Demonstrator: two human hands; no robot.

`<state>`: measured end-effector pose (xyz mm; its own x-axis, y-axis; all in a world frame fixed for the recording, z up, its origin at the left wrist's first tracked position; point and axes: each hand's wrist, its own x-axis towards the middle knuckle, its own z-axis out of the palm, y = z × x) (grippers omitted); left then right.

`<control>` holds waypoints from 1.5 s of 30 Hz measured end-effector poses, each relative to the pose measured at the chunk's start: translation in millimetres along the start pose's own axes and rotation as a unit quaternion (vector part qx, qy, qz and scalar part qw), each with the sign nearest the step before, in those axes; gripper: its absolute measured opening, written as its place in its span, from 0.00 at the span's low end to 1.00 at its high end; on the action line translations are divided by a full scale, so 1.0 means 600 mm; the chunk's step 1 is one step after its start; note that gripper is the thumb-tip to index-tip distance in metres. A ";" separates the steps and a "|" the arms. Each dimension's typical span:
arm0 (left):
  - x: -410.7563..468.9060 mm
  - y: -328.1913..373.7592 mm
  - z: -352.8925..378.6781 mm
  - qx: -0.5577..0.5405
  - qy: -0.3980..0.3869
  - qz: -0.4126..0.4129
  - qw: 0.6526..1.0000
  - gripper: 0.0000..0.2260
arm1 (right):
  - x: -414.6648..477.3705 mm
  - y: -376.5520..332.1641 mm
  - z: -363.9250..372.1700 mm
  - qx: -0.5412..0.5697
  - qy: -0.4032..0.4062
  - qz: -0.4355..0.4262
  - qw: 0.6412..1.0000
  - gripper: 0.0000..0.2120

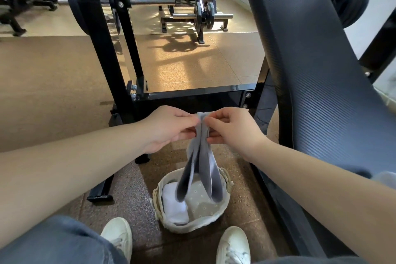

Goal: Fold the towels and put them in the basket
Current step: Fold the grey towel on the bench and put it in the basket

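A grey towel (200,163) hung in doubled folds from both hands, its top edge bunched between them and its lower ends dangling into the basket (222,210) directly below. The left hand (169,129) pinched the towel's top from one side with curled fingers; the right hand (233,128) pinched it from the other, the two hands almost touching. Inside the basket, under the hands, lay a white folded towel (174,206) on a dotted lining. Two white shoes (117,236) stood nearer the person than the basket. A black metal frame (192,92) stood beyond the hands, and a padded bench (317,70) rose beside the right arm.
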<state>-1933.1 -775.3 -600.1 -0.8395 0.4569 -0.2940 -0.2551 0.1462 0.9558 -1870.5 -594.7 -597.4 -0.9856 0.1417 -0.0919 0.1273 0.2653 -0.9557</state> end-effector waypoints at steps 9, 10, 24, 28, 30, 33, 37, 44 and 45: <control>-0.003 -0.005 0.009 0.009 0.007 0.001 1.000 0.05 | -0.010 -0.002 0.009 -0.164 0.016 -0.080 0.983 0.08; -0.004 -0.006 0.011 0.000 0.008 0.000 1.000 0.05 | -0.010 -0.002 0.009 -0.172 0.022 -0.084 0.981 0.08; -0.021 0.015 0.021 0.046 -0.074 0.007 0.996 0.22 | -0.010 0.015 0.007 -0.172 0.100 -0.108 0.974 0.13; -0.015 0.012 0.024 0.080 -0.061 0.018 0.995 0.23 | -0.003 0.020 -0.001 -0.181 0.093 -0.106 0.973 0.08; -0.009 0.006 0.019 0.114 -0.026 0.025 0.993 0.18 | 0.000 0.021 -0.007 -0.189 0.084 -0.106 0.973 0.08; 0.003 -0.007 -0.001 0.182 0.035 0.021 0.983 0.12 | 0.001 0.022 -0.020 -0.181 0.054 -0.100 0.977 0.07; 0.014 -0.019 -0.030 0.218 0.099 0.003 0.971 0.09 | 0.000 0.021 -0.030 -0.170 0.029 -0.111 0.979 0.09; 0.016 -0.020 -0.068 0.172 0.078 -0.074 0.979 0.08 | 0.002 0.019 -0.030 -0.133 0.006 -0.125 0.983 0.07; 0.016 -0.022 -0.070 0.179 0.066 -0.083 0.978 0.11 | 0.002 0.018 -0.030 -0.125 0.002 -0.125 0.984 0.07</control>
<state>-1957.8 -809.6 -615.4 -0.8617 0.2870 -0.4185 -0.2286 0.5167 0.8251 -1868.0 -574.7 -603.1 -0.9893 0.0466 0.1386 -0.0946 0.5187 -0.8497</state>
